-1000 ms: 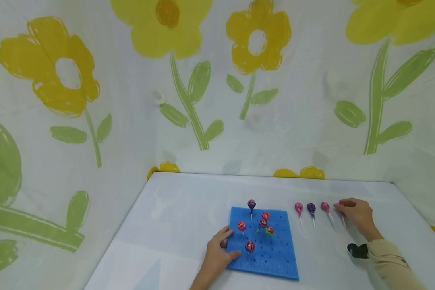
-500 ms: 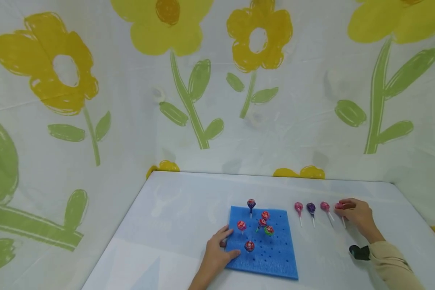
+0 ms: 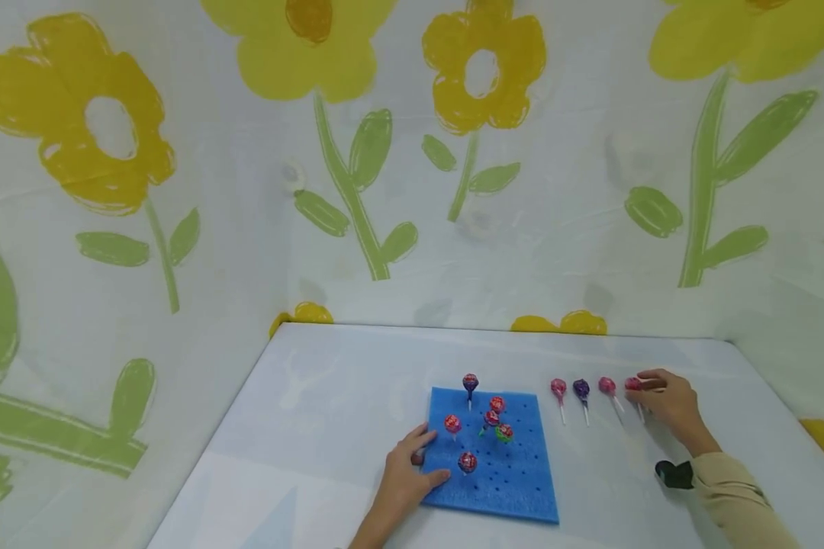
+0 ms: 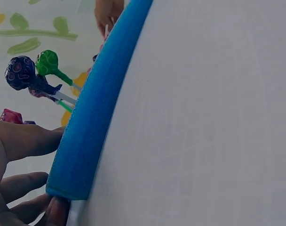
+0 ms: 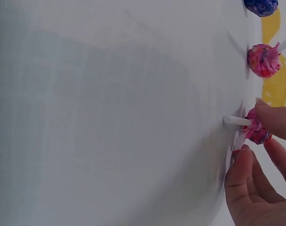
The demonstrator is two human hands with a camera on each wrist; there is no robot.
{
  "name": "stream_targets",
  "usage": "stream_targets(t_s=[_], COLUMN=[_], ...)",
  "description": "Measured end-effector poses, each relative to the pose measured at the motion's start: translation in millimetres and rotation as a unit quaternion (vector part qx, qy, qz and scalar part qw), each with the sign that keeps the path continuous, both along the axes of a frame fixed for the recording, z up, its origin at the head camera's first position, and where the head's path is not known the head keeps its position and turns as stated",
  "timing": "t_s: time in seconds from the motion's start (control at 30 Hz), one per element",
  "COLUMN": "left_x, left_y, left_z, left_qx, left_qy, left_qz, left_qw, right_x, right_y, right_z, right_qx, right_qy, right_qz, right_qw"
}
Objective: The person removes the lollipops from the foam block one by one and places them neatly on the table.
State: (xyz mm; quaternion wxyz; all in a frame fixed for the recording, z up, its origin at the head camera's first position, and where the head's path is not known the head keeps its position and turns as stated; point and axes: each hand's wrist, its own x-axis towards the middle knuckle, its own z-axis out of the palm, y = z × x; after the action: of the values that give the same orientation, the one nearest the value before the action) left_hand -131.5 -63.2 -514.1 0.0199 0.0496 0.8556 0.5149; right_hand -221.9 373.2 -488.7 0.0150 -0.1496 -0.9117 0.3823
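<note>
My left hand [image 3: 401, 476] grips the left edge of a blue foam board [image 3: 522, 488] dotted with small holes, its thumb lying on top. The left wrist view shows the fingers around one corner of the board [image 4: 93, 127]. Several wrapped lollipops stand upright in the board, among them a dark one [image 3: 470, 382] at the back and a red one [image 3: 467, 462] towards the front. At the right end of a row on the table, my right hand [image 3: 674, 402] pinches the head of a pink lollipop [image 5: 258, 132]. Its white stick points away from the fingers.
Left of the held lollipop lie another pink one [image 3: 607, 385], a purple one [image 3: 580, 389] and a further pink one [image 3: 558, 387], sticks towards me. They lie on a white table [image 3: 329, 396]. A flower-patterned curtain [image 3: 563, 252] rises behind the table's back edge.
My right fingers have shifted slightly on the end lollipop, and more of its pink head shows. My left hand stays on the foam board. The head view has turned a little.
</note>
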Motion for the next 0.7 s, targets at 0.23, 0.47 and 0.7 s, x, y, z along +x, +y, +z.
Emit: stream_targets(t_s=[0.23, 0.47, 0.7], left_x=[0.5, -1.2, 0.0], left_y=[1, 0, 0], left_z=[1.2, 1.5, 0.2], left_qx=[0.001, 0.005, 0.007], left_qy=[-0.005, 0.007, 0.010], left_qz=[0.002, -0.002, -0.006], left_qw=[1.0000, 1.0000, 0.9999], right_x=[7.0, 9.8, 20.1], right_y=[4, 5, -6], right_z=[8.0, 13.2, 24.1], right_qx=[0.004, 0.020, 0.021], right_qy=[-0.002, 0.024, 0.056], right_qz=[0.001, 0.005, 0.037], right_qw=[1.000, 0.999, 0.998])
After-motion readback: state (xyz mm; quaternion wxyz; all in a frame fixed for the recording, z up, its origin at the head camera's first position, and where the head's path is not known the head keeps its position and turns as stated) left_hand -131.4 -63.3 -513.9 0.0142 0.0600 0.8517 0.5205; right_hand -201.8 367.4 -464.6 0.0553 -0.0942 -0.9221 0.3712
